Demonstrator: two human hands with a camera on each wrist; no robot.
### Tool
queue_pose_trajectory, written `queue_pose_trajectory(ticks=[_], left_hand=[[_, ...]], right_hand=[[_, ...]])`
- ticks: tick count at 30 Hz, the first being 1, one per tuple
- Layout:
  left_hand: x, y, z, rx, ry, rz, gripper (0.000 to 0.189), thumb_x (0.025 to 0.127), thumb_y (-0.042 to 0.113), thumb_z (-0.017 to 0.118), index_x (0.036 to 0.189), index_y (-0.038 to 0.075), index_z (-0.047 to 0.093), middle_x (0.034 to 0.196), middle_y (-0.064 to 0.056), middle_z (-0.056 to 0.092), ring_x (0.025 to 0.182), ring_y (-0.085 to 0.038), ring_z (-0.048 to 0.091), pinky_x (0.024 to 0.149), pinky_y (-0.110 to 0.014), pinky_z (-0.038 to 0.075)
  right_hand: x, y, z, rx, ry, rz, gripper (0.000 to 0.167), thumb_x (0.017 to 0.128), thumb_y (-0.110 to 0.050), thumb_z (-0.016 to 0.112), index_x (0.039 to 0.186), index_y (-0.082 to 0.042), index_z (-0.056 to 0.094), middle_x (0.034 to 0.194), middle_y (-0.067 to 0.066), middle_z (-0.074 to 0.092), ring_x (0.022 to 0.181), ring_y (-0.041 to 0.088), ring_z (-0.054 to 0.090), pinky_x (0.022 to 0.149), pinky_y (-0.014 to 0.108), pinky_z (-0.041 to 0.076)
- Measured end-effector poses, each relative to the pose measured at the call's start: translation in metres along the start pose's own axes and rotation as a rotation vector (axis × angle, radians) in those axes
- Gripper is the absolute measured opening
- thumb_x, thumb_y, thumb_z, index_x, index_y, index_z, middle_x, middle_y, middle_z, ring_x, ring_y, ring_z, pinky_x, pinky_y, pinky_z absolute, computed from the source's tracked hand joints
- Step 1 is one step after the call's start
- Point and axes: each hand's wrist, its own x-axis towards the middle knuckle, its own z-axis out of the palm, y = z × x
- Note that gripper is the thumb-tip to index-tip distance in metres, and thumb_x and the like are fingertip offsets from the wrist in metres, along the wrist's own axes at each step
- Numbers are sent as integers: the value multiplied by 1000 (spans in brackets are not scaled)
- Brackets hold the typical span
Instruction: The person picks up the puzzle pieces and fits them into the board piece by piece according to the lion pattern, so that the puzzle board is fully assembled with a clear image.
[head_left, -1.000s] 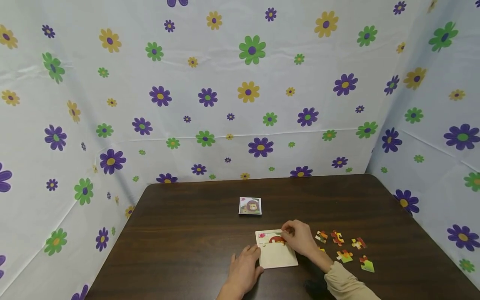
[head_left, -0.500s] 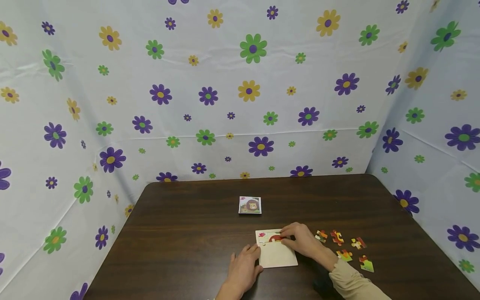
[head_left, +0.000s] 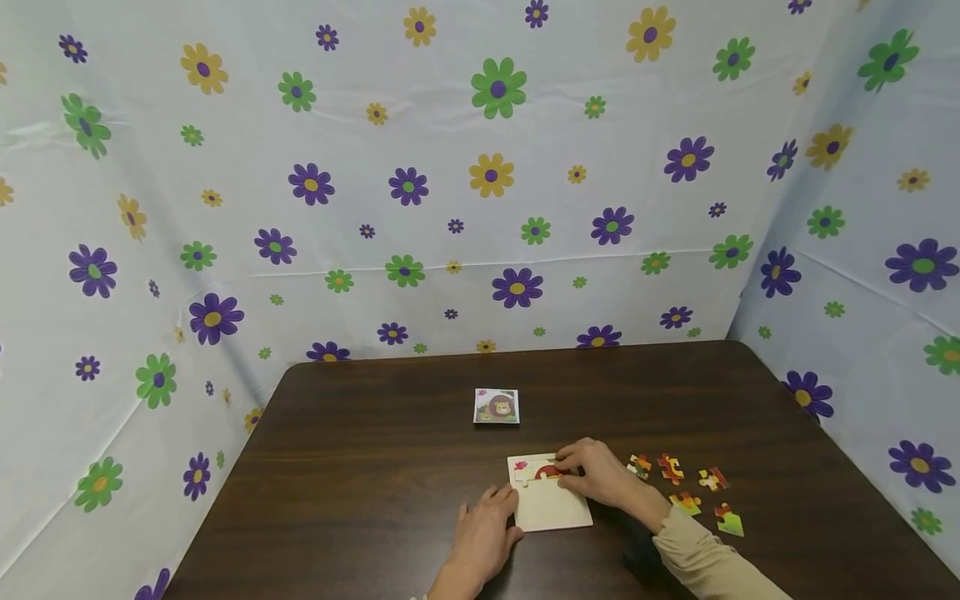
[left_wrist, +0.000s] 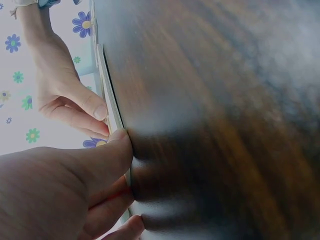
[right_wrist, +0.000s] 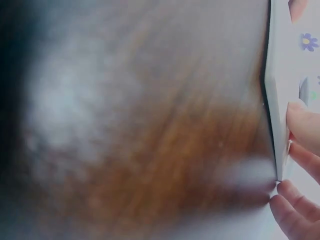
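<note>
A pale square puzzle board [head_left: 551,508] lies on the dark table, with fitted pieces showing a pink flower [head_left: 521,467] and a dark red shape [head_left: 547,472] along its far edge. My left hand [head_left: 482,533] rests at the board's left edge, fingers fairly straight; in the left wrist view its thumb [left_wrist: 117,145] touches that edge. At the far right corner my right hand [head_left: 600,475] pinches a puzzle piece against the board, mostly hidden by its fingers. The right wrist view has its thumb on the board [right_wrist: 277,100] and its other fingers near the corner.
Several loose puzzle pieces [head_left: 671,468] lie right of the board, some near my right forearm. A small lion picture card [head_left: 496,406] sits beyond the board. Flowered white cloth [head_left: 435,208] hangs behind and beside the brown table [head_left: 360,467].
My right hand has lowered its thumb and settled flatter over the board's far right corner. The left hand stays at the left edge. The head view has shifted slightly.
</note>
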Motion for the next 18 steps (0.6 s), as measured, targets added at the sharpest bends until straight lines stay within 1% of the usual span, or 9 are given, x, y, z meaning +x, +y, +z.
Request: queue_pose_trajectory(ticks=[3, 6, 9, 13, 15, 18], left_hand=[[0, 0, 0, 0, -10, 0, 45, 79, 21, 77, 120, 11, 64, 127, -6, 62, 118, -31, 55, 84, -65, 41], [0, 0, 0, 7, -10, 5, 45, 79, 21, 77, 120, 11, 64, 127, -5, 62, 118, -31, 55, 84, -65, 42], [0, -1, 0, 13, -2, 11, 45, 79, 21, 77, 120, 11, 64, 126, -5, 62, 118, -31, 55, 83, -65, 42], [1, -1, -1, 14, -4, 8, 45, 79, 22, 77, 120, 11, 64, 127, -5, 62, 118, -31, 55, 84, -64, 42], [1, -1, -1, 13, -8, 5, 45, 79, 22, 76, 121, 11, 64, 127, -5, 62, 119, -31, 54, 85, -65, 41], [1, -1, 0, 4, -12, 0, 45, 79, 23, 77, 121, 11, 64, 127, -5, 61, 119, -31, 54, 85, -65, 41]], right_hand=[[0, -2, -2, -12, -11, -23, 19, 80, -13, 77, 96, -4, 77, 102, 9, 71, 93, 27, 63, 80, 45, 51], [0, -4, -5, -20, -26, -26, 19, 80, -11, 76, 98, -2, 76, 103, 10, 70, 95, 28, 63, 81, 46, 51], [0, -6, -5, -14, -31, -8, 20, 80, -9, 76, 98, -2, 76, 104, 10, 70, 96, 29, 62, 81, 46, 51], [1, -5, -4, 10, -13, 19, 19, 79, -9, 76, 97, -3, 76, 104, 10, 70, 96, 30, 62, 82, 48, 50], [1, -4, -3, 23, -7, 41, 18, 79, -9, 76, 96, -4, 77, 103, 9, 70, 97, 30, 62, 83, 49, 50], [1, -3, -1, 47, -19, 79, 17, 80, -10, 76, 96, -5, 77, 104, 8, 70, 98, 30, 62, 85, 51, 49]])
